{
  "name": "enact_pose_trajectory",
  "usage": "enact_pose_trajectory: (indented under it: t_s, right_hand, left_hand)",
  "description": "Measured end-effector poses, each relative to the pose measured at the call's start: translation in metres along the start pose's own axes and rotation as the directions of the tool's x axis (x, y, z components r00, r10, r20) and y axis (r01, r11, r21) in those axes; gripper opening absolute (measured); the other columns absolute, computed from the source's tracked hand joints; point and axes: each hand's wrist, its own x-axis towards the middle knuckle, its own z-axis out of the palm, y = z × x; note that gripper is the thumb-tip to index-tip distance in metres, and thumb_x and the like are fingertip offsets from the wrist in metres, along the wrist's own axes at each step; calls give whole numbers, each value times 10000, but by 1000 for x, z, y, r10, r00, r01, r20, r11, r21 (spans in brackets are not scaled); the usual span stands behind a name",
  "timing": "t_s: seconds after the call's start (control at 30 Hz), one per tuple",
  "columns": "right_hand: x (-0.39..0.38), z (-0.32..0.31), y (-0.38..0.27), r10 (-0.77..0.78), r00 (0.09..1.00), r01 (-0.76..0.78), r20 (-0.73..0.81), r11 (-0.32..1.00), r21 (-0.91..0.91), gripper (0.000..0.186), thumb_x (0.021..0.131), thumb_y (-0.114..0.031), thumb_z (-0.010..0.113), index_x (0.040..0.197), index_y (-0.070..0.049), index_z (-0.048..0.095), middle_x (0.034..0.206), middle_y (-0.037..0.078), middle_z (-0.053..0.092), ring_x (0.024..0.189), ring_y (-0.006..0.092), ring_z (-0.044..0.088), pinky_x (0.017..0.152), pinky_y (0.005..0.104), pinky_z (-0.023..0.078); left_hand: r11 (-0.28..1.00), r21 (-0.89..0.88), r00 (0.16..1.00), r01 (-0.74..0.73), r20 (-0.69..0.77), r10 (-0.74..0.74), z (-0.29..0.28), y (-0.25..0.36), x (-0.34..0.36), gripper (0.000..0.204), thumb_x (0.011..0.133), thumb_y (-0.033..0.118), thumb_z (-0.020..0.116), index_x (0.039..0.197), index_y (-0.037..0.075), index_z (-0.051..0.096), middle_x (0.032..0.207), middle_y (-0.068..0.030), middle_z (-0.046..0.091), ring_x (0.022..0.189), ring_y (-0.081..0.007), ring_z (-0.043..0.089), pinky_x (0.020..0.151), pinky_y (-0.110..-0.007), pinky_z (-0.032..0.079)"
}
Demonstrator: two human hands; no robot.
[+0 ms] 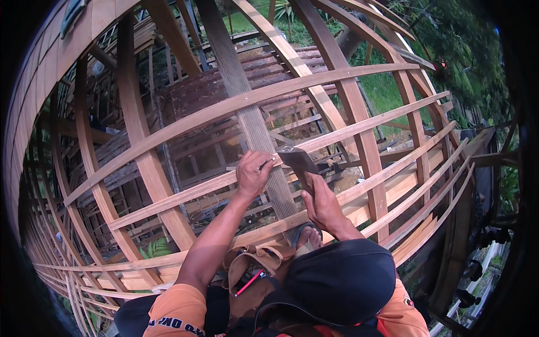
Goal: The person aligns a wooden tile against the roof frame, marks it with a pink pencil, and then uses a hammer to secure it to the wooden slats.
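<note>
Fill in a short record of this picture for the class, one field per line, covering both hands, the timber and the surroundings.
Left hand: fingers curled where a thin batten meets a broad grey-brown beam; anything pinched is too small to identify
Right hand: gripping a dark tool, its head beside that meeting point
Layout: curved wooden strip across wider timbers, with open gaps
Near body: brown pouch with a red stick-like item; sandalled foot
Beyond: green grass
</note>
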Motion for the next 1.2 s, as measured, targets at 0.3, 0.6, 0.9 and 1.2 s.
enact_pose_trajectory:
  t_s: [0.3, 0.6, 0.9, 1.2]
  right_hand:
    - [17, 1, -6, 110, 984, -101, 138, 993, -69, 482, 944, -49, 582, 1373, 46, 383, 1244, 309, 554, 1093, 496, 584, 884, 505, 510]
    - [-6, 13, 15, -123, 980, 115, -157, 992, -55, 404, 959, -15, 560, 1325, 30, 396, 1013, 259, 641, 849, 407, 670, 715, 435, 530]
    - [17, -21, -24, -67, 953, 179, -296, 912, 369, 404, 973, -97, 615, 1315, 11, 430, 938, 166, 594, 732, 264, 613, 615, 372, 499]
    - [7, 23, 6, 165, 972, -157, 170, 986, -57, 451, 948, -59, 597, 1334, 31, 382, 931, 287, 627, 885, 535, 616, 753, 480, 520]
  left_hand:
    - [992, 108, 998, -57, 5, 57, 4, -4, -3, 86, 793, 125, 771, 833, 75, 714, 868, -43, 699, 832, -255, 631, 754, -376, 499]
    - [996, 67, 998, -61, -4, 61, 7, 2, -1, 78, 786, 118, 766, 827, 80, 712, 867, -37, 695, 845, -257, 625, 757, -376, 499]
    - [996, 65, 999, -53, 1, 53, -2, -3, -6, 93, 781, 104, 758, 842, 70, 696, 866, -47, 692, 836, -263, 623, 756, -376, 498]
    - [991, 115, 997, -64, 42, 60, -1, -6, -5, 65, 810, 98, 716, 848, 56, 685, 865, -73, 687, 843, -279, 624, 762, -387, 494]
